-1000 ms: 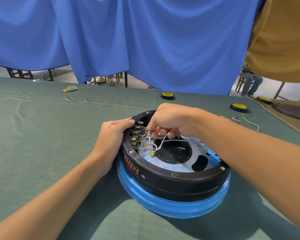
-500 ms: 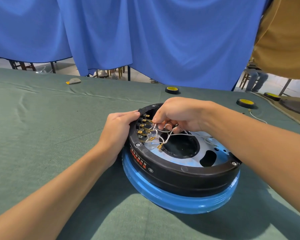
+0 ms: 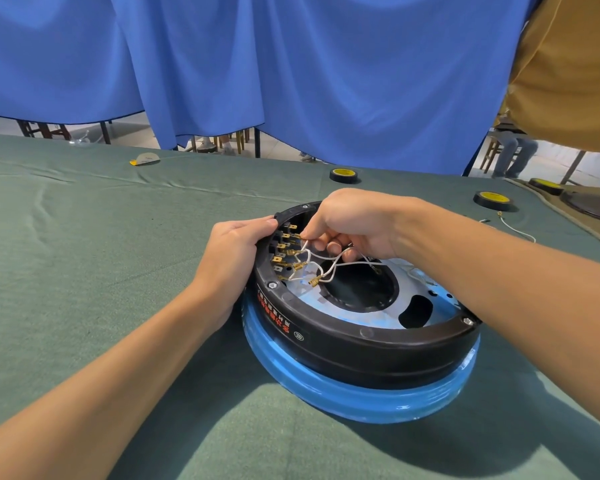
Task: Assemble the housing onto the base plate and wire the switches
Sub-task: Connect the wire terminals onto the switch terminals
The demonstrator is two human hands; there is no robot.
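Fingers (image 3: pixel 321 241) of the right hand (image 3: pixel 357 223) pinch a limp white wire (image 3: pixel 354 262) near its brass end, likely the surest hold, at ten o'clock inside the rigid black housing (image 3: pixel 361 344), mid-tabletop (image 3: pixel 118 271) — left hand (image 3: pixel 232 251) grips its rim.

The left hand (image 3: pixel 236 252) and its bare left forearm (image 3: pixel 125 344) show from the lower left corner of the frame. The right hand (image 3: pixel 355 220) and its bare right forearm (image 3: pixel 492 271) show from the right edge. Both arms are uncovered to the frame's edge. Nails show on the right fingers (image 3: pixel 333 247).
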